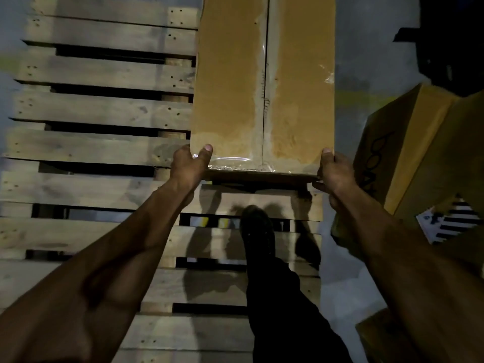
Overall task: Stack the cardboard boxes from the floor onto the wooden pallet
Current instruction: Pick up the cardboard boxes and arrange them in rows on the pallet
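Box (pixel 262 82) held over pallet (pixel 104 111), upper centre.
Left hand (pixel 190 166) and right hand (pixel 334 171) grip near corners; far end could drop, foot (pixel 258 229) beneath.

- The floor (pixel 366 61) is bare grey concrete, smooth and dull, showing along the left and right of the view.
- A faint yellowish mark (pixel 372 94) crosses the floor at right.
- The light is dim; hard shadows fall toward the near edge.
- A large dark shape (pixel 450 35) fills the far right corner, too dark to identify.
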Demonstrator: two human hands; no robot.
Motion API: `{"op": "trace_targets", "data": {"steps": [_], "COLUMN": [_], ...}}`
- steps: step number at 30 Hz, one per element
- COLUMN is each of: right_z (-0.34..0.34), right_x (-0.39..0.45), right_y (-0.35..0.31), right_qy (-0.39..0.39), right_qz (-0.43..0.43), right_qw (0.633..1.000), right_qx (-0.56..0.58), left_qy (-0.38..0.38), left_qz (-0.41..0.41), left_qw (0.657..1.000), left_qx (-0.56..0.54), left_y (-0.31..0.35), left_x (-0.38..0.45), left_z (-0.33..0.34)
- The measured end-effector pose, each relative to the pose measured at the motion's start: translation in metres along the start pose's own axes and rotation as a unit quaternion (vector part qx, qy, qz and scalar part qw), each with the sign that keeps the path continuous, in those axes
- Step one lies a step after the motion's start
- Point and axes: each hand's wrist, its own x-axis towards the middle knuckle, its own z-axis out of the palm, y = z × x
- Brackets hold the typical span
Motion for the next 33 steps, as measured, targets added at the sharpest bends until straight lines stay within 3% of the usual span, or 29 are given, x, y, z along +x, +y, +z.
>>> {"op": "trace_targets", "data": {"steps": [16, 33], "right_z": [-0.003, 0.0], "right_x": [-0.01, -0.002], "right_y": [0.017, 0.009], "right_qy": [-0.011, 0.044], "right_qz": [-0.031, -0.07], "right_qw": [0.998, 0.992], "right_qx": [-0.049, -0.1], "left_qy": [0.026, 0.039], "left_qz": [0.019, 0.007], "left_qw": [0.999, 0.999], "left_qx": [0.021, -0.014], "left_y": [-0.009, -0.003], "left_x": [-0.02, -0.009], "left_z": [0.003, 0.002]}}
